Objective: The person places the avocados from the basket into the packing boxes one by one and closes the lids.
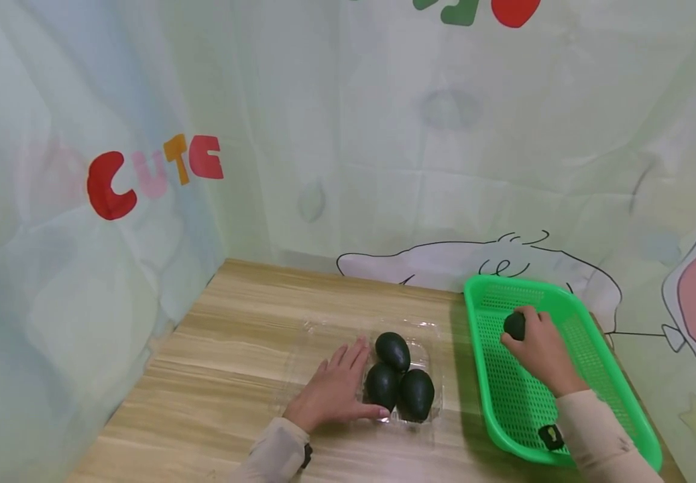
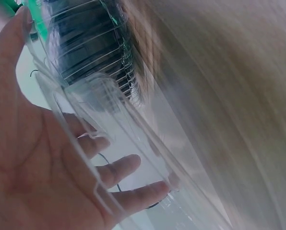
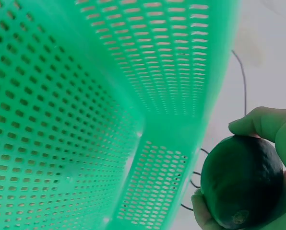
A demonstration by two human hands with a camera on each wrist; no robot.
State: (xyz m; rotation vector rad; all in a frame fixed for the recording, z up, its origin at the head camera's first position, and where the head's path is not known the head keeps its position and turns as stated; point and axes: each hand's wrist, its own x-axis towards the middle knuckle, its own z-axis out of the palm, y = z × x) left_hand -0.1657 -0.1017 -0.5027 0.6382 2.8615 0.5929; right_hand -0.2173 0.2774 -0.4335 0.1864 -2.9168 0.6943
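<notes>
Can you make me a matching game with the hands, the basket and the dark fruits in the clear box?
Things
1. Left hand
2. Right hand
3. Basket
4. Three dark fruits

Where or how
A. Sitting together in the clear box
B. Bright green and full of little holes
C. Fingers spread, holding no fruit
D. Holding one dark fruit

Right pairs: 1-C, 2-D, 3-B, 4-A

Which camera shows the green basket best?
The head view: nearly all the green basket fits, partly hidden by the right hand. The right wrist view shows part, close up; the left wrist view, a green sliver.
</notes>
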